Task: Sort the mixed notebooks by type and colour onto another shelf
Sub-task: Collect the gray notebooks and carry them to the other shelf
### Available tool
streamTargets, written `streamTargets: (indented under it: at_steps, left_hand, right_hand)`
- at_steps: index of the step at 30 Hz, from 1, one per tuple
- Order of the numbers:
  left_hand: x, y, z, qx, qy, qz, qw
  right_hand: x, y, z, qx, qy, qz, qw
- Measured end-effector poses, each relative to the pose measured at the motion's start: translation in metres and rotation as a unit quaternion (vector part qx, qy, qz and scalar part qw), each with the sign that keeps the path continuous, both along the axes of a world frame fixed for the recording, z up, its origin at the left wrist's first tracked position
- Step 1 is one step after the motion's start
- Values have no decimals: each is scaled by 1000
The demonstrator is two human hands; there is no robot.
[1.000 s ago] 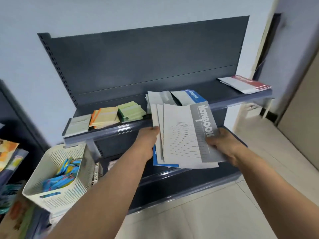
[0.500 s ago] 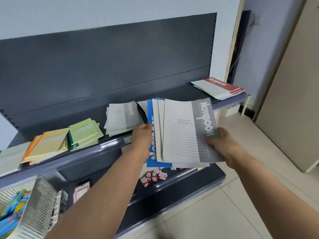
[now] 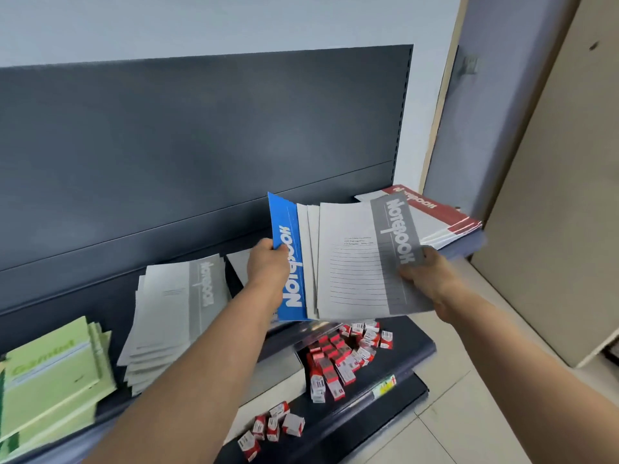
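My left hand (image 3: pixel 268 267) pinches the blue notebook (image 3: pixel 292 291). My right hand (image 3: pixel 432 279) grips the grey notebooks (image 3: pixel 351 262) fanned beside it, long edges pointing away from me. The shelf's grey pile (image 3: pixel 174 306) lies low, left of my left hand, so that hand is nearer.

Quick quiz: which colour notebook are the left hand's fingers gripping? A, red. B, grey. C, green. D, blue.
D: the left hand grips the blue notebook at the left edge of the fan, while the right hand holds the grey notebooks.
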State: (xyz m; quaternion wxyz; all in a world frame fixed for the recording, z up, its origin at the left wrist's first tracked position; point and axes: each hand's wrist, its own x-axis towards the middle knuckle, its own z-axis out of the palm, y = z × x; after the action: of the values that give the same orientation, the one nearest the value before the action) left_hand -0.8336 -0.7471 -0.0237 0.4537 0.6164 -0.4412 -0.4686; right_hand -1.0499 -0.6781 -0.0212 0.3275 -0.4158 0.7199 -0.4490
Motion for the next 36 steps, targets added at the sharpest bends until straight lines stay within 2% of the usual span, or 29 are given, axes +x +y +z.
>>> streamTargets:
  at_steps: [5,8,12,15,20,23,25,28,30,33,36]
  left_hand:
    - [-1,-32,-7,29,-7,25,999]
    - [-2,-43,-4,2,-29,70,997]
    - [0,-50,7,-27,-93,144,985]
    - [-4,-48,20,-42,-120,195,972]
    - [-17,-37,32,-89,-138,257,952]
    - [-32,-28,40,-101,-108,279,949]
    - [-46,-23,44,-94,-71,280,953]
    - [-65,-18,45,-68,-33,247,966]
    - [-75,-17,46,-34,-47,195,979]
    - [-86,-19,47,23,-114,46,992]
    - [-95,-23,49,66,-176,-95,978]
  right_hand:
    - [-17,-48,-13,31,17,27,999]
    - [-29,-79,-17,41,31,50,997]
    - [-48,-119,-14,49,109,116,986]
    - [-61,-146,-18,66,200,162,964]
    - [-69,-165,-36,69,303,201,929]
    - [-72,-167,-40,67,348,249,901]
    - [-76,-167,-37,26,391,265,881]
    - [-84,-164,-23,-79,369,279,883]
    - [-91,-163,-10,-136,354,295,877]
    - [-94,-165,4,-215,372,343,835]
    - [-91,-165,13,-274,361,403,795]
